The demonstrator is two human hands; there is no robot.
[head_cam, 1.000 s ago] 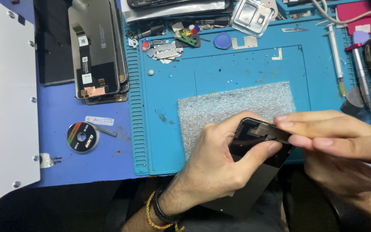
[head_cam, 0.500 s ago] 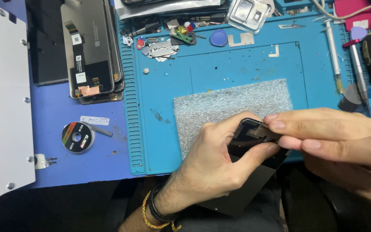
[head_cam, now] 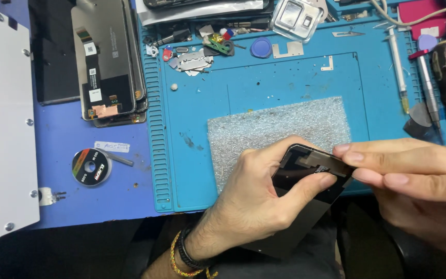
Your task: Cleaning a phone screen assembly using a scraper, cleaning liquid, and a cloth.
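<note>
The bench point(head_cam: 78, 139) has a purple-blue surface, and a white panel point(head_cam: 1, 129) with screws lies along its left edge. A large blue repair mat point(head_cam: 285, 88) covers the middle and right of the bench. On the mat lies a grey foam sheet point(head_cam: 280, 129), just beyond the hands. At the upper left a stack of phone screens point(head_cam: 109, 62) lies back side up, partly on the mat's left rim.

The left hand point(head_cam: 254, 201) is clamped on a dark phone frame point(head_cam: 305, 170), thumb across its near face, holding it tilted above the near edge of the mat. The right hand point(head_cam: 414, 181) closes its fingertips on the frame's upper right edge, fingers pressed together.

Screwdrivers point(head_cam: 429, 88) lie at the mat's right side. A small black tape roll point(head_cam: 91, 167) sits on the bench left of the mat. A blue round pick point(head_cam: 260, 47) and small metal parts point(head_cam: 192, 59) lie near the mat's top edge.
</note>
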